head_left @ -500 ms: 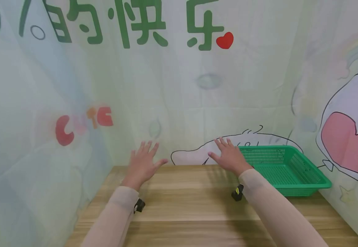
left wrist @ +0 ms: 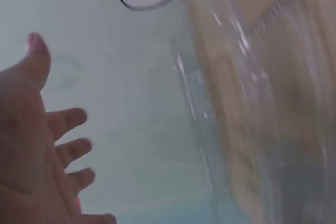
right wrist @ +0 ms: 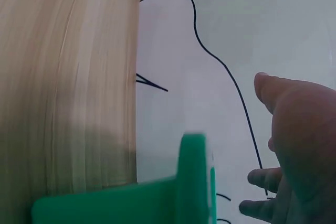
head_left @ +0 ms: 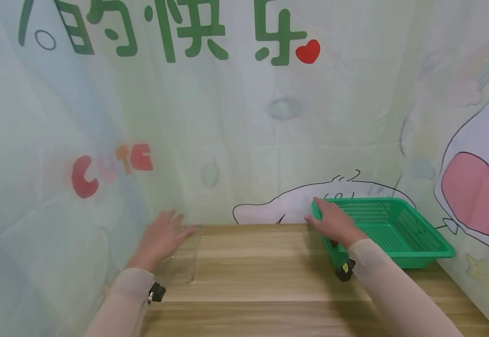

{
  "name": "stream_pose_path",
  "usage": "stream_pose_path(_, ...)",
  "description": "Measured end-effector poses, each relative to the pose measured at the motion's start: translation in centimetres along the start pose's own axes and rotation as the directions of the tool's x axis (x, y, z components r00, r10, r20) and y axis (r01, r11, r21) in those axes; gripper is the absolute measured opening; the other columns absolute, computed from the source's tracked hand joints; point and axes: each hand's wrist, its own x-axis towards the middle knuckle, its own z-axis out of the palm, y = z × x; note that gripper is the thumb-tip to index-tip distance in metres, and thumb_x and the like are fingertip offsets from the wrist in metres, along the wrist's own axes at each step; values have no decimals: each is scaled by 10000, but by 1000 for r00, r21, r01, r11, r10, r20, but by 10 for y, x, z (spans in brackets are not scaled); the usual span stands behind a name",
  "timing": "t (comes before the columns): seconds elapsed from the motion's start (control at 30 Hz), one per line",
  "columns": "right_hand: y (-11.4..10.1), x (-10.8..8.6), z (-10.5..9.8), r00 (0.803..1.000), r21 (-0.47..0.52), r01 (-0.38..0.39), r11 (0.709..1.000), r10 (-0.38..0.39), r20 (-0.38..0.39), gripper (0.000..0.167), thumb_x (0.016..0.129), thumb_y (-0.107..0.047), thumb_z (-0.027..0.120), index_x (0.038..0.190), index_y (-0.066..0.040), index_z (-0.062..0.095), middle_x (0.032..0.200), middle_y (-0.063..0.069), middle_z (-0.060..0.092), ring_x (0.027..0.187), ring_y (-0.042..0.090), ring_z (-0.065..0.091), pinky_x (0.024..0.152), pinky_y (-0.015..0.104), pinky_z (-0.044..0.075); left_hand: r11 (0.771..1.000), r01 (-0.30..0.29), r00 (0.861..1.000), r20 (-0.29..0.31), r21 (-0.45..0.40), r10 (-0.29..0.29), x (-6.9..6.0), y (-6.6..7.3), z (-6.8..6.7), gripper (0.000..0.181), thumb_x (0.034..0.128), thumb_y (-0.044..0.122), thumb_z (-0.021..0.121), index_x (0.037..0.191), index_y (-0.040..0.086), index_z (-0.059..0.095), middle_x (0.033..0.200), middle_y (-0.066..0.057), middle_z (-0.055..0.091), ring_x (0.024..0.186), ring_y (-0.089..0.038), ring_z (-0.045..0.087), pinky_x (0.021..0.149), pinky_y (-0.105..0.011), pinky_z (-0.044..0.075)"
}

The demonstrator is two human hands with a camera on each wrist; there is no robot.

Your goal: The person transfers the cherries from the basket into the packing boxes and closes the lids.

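A clear transparent container (head_left: pixel 185 262) stands at the table's left side, with my left hand (head_left: pixel 160 238) over it, fingers spread. In the left wrist view the container (left wrist: pixel 252 87) fills the right, blurred, and my left hand (left wrist: pixel 26 145) is apart from it, holding nothing. My right hand (head_left: pixel 335 222) is over the left end of the green basket (head_left: pixel 421 255), fingers extended; whether it touches the rim cannot be told. The right wrist view has the basket's rim (right wrist: pixel 194 182) at the bottom and my right hand (right wrist: pixel 304 129) beside it.
The wooden table (head_left: pixel 253 281) lies between the two containers. Behind it and at both sides hangs a printed curtain (head_left: pixel 236 117). Something small and dark red shows at the basket's left end, under my right hand.
My left hand has moved left and slightly down, and the clear container now shows beneath it. My right hand has moved right, over the basket's left end. The camera view has shifted slightly.
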Motion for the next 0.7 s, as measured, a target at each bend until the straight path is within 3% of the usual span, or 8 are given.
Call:
stream_pose_path(0.2,19,-17,-1,998,32,-34,999,32,62,976,1135,-643,580,1814,-56,198,1831,297,326,1681,561,338,1339,759,372,996,-5,992,123,-89,16,-21,-51,5,923,1022,671,734,1671,46,535,1750,-377,407,1608,-657,363,1264,-851,371)
stream_pose_path(0.37,29,-25,-1,991,58,-89,994,83,108,983,1130,-674,559,1822,-83,186,1799,321,376,1642,584,393,1286,782,426,994,-55,981,182,-98,72,-30,-80,5,1050,909,589,903,1661,-24,503,1728,-422,395,1539,-737,380,1195,-894,396)
stream_pose_path(0.57,34,-33,-2,985,54,-95,994,86,151,926,1140,-633,568,1781,-22,296,1703,328,520,1561,585,506,1218,771,500,976,-19,945,316,-217,88,-39,-88,-7,1233,725,401,1065,1681,-70,446,1726,-414,412,1583,-711,337,1264,-867,343)
stream_pose_path(0.7,36,-35,2,984,61,-88,994,77,161,845,1154,-572,582,1724,26,404,1653,304,586,1512,531,576,1218,732,522,963,24,924,373,-269,81,-42,-86,-7,1249,696,305,1093,1695,-50,433,1732,-384,429,1596,-674,360,1277,-837,361)
